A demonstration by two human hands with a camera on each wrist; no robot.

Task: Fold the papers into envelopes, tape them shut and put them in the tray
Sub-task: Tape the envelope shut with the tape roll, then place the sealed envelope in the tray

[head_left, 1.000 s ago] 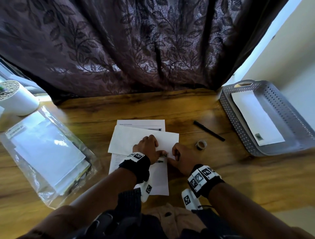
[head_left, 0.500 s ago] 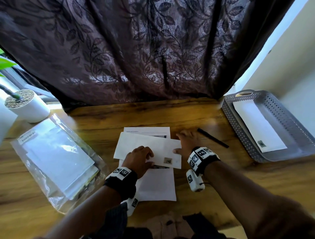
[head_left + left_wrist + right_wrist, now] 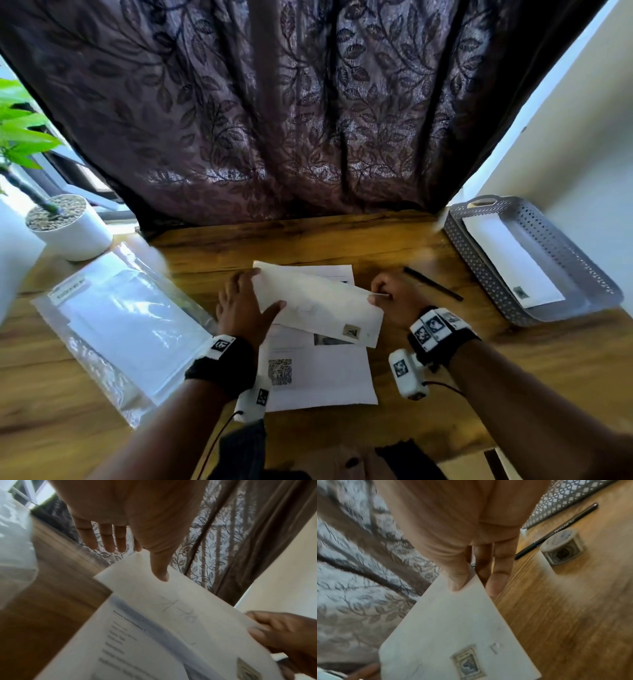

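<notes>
A white envelope with a stamp near its lower right corner hangs tilted above a printed sheet on the wooden table. My right hand pinches its right corner between thumb and fingers; the right wrist view shows the thumb on the envelope. My left hand is at the envelope's left end. In the left wrist view its fingers are straight and only the thumb tip touches the envelope. The grey perforated tray at the right holds one envelope.
A black pen lies between my right hand and the tray. A tape roll sits by the pen, hidden behind my right hand in the head view. A clear bag of papers and a white plant pot are at the left.
My right hand came back from the pen side and took the envelope's right corner. My left hand slid to the left end. The envelope has risen off the printed sheet.
</notes>
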